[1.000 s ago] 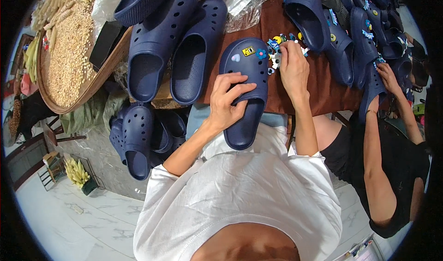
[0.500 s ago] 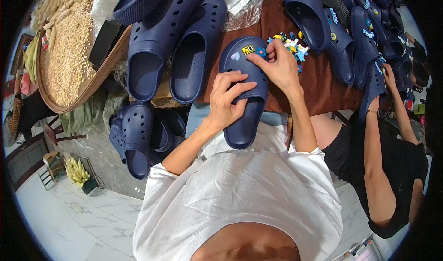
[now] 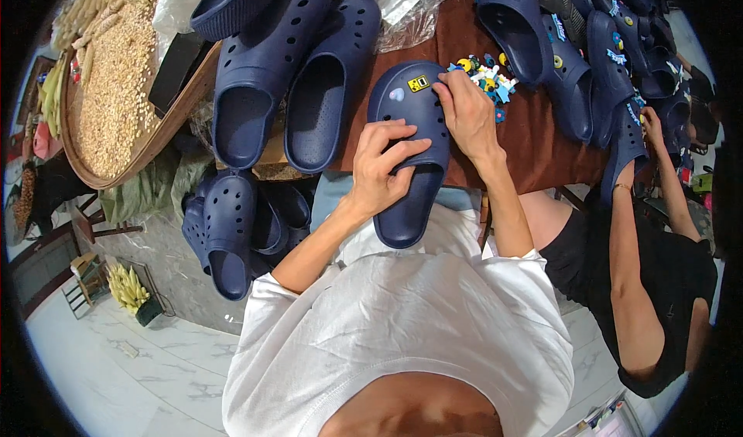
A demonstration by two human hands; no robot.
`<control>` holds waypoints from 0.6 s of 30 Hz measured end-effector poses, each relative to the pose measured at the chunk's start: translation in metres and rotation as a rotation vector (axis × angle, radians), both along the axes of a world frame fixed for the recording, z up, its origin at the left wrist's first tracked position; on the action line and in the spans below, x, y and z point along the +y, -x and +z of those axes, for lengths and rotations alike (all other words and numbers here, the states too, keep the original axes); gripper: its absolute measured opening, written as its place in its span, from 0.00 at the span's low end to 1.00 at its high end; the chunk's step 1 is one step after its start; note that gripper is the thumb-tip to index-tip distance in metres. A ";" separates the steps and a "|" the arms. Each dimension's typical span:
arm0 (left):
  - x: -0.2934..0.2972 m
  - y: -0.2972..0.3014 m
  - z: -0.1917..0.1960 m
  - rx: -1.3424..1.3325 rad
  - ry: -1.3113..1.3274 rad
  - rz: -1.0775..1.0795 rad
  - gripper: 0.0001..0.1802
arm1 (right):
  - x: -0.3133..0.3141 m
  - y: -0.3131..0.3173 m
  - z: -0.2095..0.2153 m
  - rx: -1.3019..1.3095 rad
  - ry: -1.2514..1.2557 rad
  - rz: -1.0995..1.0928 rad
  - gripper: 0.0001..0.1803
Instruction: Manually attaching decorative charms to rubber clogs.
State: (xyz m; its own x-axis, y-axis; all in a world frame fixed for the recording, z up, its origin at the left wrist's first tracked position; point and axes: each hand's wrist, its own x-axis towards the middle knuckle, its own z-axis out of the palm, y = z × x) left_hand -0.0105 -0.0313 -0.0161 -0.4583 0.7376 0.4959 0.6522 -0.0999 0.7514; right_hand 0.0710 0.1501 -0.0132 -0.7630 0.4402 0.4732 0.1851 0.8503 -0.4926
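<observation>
A navy clog (image 3: 422,193) lies toe-away in front of me, its heel toward my shirt. My left hand (image 3: 381,166) is closed around its strap area, thumb at the opening and fingers across the top. On the toe are a yellow-and-black charm (image 3: 418,83) and a pale heart-shaped charm (image 3: 397,94). With fingertips pinched together, my right hand (image 3: 468,116) presses at the right side of the toe; the blue charm at that spot is covered by the fingers. Just beyond this hand, a pile of small colourful charms (image 3: 495,81) rests on the brown cloth (image 3: 534,151).
More navy clogs (image 3: 317,128) stand at my left, others (image 3: 230,236) below them. A basket (image 3: 116,178) of grain is at far left. Decorated clogs (image 3: 569,89) line the right, where another person's hand (image 3: 654,128) touches one. Clear plastic (image 3: 414,19) lies behind.
My right hand has shifted slightly, its fingers closing over the blue charm that showed before. The left hand and clog are nearly unmoved.
</observation>
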 end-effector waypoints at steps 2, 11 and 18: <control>-0.001 0.001 -0.004 -0.009 -0.005 0.013 0.25 | 0.000 -0.006 0.000 -0.020 0.267 -0.094 0.09; 0.000 0.001 0.000 -0.013 -0.001 0.004 0.25 | 0.026 -0.025 -0.005 -0.081 0.150 -0.269 0.11; 0.000 0.000 0.001 -0.021 0.003 0.010 0.24 | 0.009 -0.007 0.020 -0.062 0.052 -0.143 0.17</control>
State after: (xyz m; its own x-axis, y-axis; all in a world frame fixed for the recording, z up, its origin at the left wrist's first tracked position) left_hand -0.0107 -0.0312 -0.0153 -0.4761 0.7346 0.4834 0.6369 -0.0910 0.7656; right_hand 0.0775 0.1589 0.0073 -0.7180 0.5689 0.4010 0.3335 0.7868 -0.5193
